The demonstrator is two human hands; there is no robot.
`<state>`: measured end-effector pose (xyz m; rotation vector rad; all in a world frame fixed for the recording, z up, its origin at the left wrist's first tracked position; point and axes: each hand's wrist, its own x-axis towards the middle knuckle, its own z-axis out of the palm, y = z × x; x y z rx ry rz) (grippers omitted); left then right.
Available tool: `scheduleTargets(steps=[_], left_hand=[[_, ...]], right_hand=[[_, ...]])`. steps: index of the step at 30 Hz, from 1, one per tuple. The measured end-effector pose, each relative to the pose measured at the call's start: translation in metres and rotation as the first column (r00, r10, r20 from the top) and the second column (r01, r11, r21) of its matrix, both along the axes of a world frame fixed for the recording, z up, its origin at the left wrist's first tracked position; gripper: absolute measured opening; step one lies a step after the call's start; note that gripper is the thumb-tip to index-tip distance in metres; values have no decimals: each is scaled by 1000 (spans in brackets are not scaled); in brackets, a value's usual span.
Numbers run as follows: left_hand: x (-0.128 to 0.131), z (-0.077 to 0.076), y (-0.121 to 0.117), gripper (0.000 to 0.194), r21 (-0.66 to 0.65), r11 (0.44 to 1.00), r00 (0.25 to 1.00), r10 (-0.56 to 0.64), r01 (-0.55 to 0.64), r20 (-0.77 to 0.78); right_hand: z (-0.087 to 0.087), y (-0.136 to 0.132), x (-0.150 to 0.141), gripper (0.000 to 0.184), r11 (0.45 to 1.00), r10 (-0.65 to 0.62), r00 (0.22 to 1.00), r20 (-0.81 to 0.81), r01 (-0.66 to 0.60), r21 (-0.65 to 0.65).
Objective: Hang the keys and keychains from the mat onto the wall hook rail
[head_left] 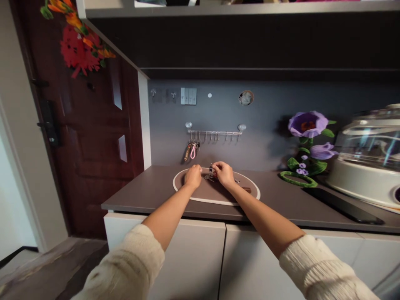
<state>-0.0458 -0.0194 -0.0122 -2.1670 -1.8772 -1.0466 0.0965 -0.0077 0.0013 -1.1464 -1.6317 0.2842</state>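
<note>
My right hand (pixel 223 173) is closed in a pinch on a small bunch of keys (pixel 210 176), one with a black head, just above an oval brown mat (pixel 218 201) with a white rim. To its left, my left hand (pixel 193 176) is curled closed over the mat; its fingertips face away, so what they hold, if anything, is hidden. Part of a dark brown item (pixel 246 190) lies on the mat by my right wrist. Above my hands, a clear hook rail (pixel 215 133) is fixed to the grey wall, with a key bunch and pink loop (pixel 193 151) hanging at its left end.
Purple fabric flowers (pixel 308 124) stand on the counter (pixel 140 189) at right, near a black phone-like slab (pixel 343 205) and a white appliance with a clear cover (pixel 368 166). A shelf (pixel 250 41) overhangs the counter. A dark red door (pixel 93 158) is at left.
</note>
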Motion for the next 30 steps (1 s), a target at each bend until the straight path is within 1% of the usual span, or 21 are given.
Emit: scheduleTargets(steps=[3,7,10,12,14,18,20,26,30], left_hand=[[1,0,1,23,-43,999,1000,9,-9,7],[0,0,3,24,-87,996,998,26,-21,55],[0,-2,6,23,-147,989,995,43,-29,94],[0,-2,7,22,-166,986,994,41,-24,103],[1,-2,8,23,-170,985,994,38,-20,101],[4,-2,8,24,-168,985,996,38,-24,82],[5,-1,8,25,-159,987,997,32,-21,70],[6,1,3,27,-162,987,999,20,-16,26],[7,1,4,27,-176,984,1000,26,-22,16]], right_hand=[[12,7,-1,18,1000,16,999,-37,-17,-16],[35,19,-7,16,1000,14,998,-65,-15,-15],[53,33,-13,13,1000,-1,997,-71,0,-17],[63,43,-18,11,1000,-12,997,-79,10,-27],[70,53,-23,11,999,-10,992,-122,5,-37],[82,70,-32,11,998,4,973,-231,-19,-62],[88,78,-35,12,997,3,967,-256,-21,-69],[102,102,-41,14,996,-65,970,-235,48,-78],[104,114,-44,14,992,-111,968,-224,96,-80]])
